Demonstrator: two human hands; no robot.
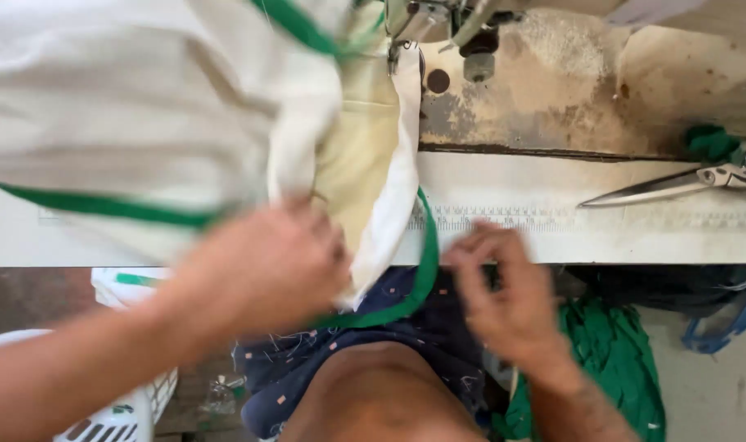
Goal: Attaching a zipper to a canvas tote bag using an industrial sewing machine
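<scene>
1. The cream cloth (144, 106) with its green binding tape (426, 262) is what I'm handling. It spreads up and to the left of my left hand (266, 266), over the tabletop (553, 237), and runs away from me toward the sewing machine's presser foot (402, 53).
2. My left grip is closed on a bunched fold of the cloth at the tabletop's near edge. The hand is blurred, so I can't make out just how the fingers lie.
3. From that grip a narrow white strip of cloth (393, 180) runs nearly straight ahead to the presser foot. That is the long axis of the piece.
4. The green tape loops down off the tabletop edge, just to the right of my left grip, and curves over my lap between my two hands.
5. My right hand (512, 295) is to the right of the tape loop, close to it, fingers curled together; I can't tell whether they pinch the tape or a thread. The left hand is the nearer one to the cloth.
6. Farther right, well apart from both grips, scissors (676, 184) lie on the tabletop, blades pointing left toward the cloth.
7. A heap of green fabric (619, 360) hangs below my right hand; a white basket (135, 409) sits below my left arm.
8. Nothing lies between my grips and the presser foot but the cloth itself.
</scene>
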